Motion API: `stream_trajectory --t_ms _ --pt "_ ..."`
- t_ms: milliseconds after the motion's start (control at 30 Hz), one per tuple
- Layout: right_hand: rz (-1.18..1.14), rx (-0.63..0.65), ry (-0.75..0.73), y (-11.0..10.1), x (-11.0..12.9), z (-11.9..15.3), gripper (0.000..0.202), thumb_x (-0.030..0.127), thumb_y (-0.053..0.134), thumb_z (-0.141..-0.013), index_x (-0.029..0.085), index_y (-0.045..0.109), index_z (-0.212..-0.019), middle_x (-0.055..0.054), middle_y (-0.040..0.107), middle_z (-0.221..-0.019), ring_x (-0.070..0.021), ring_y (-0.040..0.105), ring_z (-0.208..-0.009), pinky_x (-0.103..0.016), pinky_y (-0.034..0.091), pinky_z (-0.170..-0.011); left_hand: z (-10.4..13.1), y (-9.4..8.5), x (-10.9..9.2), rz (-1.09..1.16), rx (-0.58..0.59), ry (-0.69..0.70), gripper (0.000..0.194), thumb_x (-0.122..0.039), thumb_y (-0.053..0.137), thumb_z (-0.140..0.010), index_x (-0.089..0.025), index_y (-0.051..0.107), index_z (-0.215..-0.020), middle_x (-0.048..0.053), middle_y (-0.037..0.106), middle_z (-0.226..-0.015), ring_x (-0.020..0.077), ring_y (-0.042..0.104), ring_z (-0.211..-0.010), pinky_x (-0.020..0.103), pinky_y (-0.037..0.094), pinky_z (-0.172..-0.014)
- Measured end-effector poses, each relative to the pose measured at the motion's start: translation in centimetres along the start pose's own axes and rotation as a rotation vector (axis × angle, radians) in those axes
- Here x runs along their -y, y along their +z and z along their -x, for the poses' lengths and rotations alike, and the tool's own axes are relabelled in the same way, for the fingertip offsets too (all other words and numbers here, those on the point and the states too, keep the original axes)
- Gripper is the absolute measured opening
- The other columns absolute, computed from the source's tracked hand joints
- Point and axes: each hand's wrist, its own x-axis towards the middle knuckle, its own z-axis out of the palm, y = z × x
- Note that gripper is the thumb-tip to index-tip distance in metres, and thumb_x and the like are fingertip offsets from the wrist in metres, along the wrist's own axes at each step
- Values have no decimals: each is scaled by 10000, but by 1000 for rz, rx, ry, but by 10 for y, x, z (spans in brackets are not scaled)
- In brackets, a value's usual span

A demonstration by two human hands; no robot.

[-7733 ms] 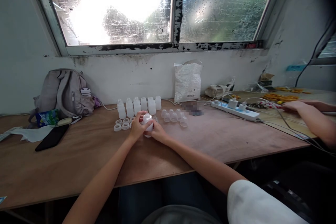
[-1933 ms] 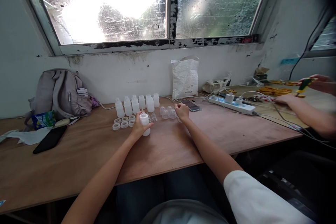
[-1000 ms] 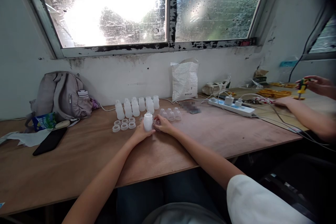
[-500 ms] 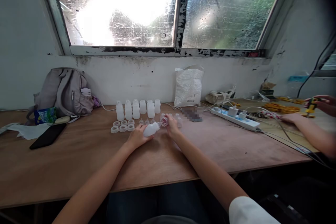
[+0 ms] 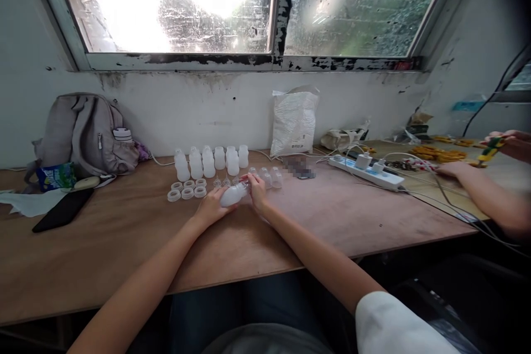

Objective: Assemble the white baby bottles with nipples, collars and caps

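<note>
My left hand (image 5: 210,207) is closed round a frosted white baby bottle (image 5: 232,196), which lies tilted with its top toward the right. At that top end, my right hand (image 5: 257,189) grips a clear cap (image 5: 245,185), its edges partly hidden by the fingers. Several more clear caps (image 5: 276,177) stand just beyond the right hand. Clear nipples (image 5: 226,181) sit in a short row behind the bottle. White screw rings (image 5: 187,193) lie in two rows left of my hands. Behind them stand several frosted bottles (image 5: 196,163), some with tops fitted.
A white power strip (image 5: 367,172) with cables lies to the right, near a pixelated dark object (image 5: 305,170). A white plastic bag (image 5: 293,123) leans on the wall. A backpack (image 5: 85,135) and black phone (image 5: 63,210) are left. A co-worker's hands (image 5: 460,171) hold a screwdriver (image 5: 489,150).
My right hand has brought the clear cap leftward onto the top end of the bottle. My left hand still holds the bottle. The whole view has shifted slightly.
</note>
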Motion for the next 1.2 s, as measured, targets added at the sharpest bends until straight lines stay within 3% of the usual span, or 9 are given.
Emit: stream_trajectory --t_ms 200,333,500,800,900,1100,1200 --pt "23 161 92 -6 4 2 201 327 549 -636 159 660 -626 -18 627 -653 -125 489 -605 -230 308 -514 3 -6 2 3 17 -9 535 -517 597 -654 -198 532 -1078 72 601 -1007 237 576 -896 346 451 -793" --pt "7 375 257 -13 4 -6 168 276 609 -575 134 680 -627 -45 637 -668 -140 517 -600 -239 344 -524 3 -10 2 29 48 -1 530 -520 625 -617 -211 556 -1043 54 616 -982 233 581 -882 327 457 -758" --pt "-60 568 444 -20 1 -17 153 250 590 -592 128 667 -641 -29 608 -639 -130 522 -591 -252 395 -577 -1 -13 3 85 77 26 525 -511 631 -616 -212 563 -1042 43 634 -964 213 593 -854 311 455 -749" --pt "-47 778 540 -32 -1 -26 140 161 497 -579 126 627 -614 10 526 -547 -85 432 -497 -194 283 -460 -4 -17 -3 172 171 9 510 -488 660 -589 -217 557 -1009 22 631 -955 189 591 -832 288 455 -724" --pt "-43 791 537 -33 -1 -29 151 158 469 -578 131 616 -600 10 507 -551 -85 414 -500 -194 274 -468 -7 -14 -4 212 207 -20 502 -468 667 -594 -237 545 -1023 13 624 -956 183 587 -830 288 455 -727" --pt "-36 629 567 -29 1 -29 111 184 501 -591 137 591 -547 -2 513 -579 -104 442 -559 -202 300 -519 -19 -9 5 314 270 -13 528 -436 692 -584 -240 529 -1047 41 583 -1004 192 564 -890 307 448 -792" --pt "-11 588 579 -27 3 -31 129 200 512 -625 134 584 -540 -10 528 -592 -106 446 -581 -208 308 -549 -23 -8 9 380 255 -79 530 -385 745 -522 -221 523 -975 56 524 -1069 201 528 -963 315 435 -837"
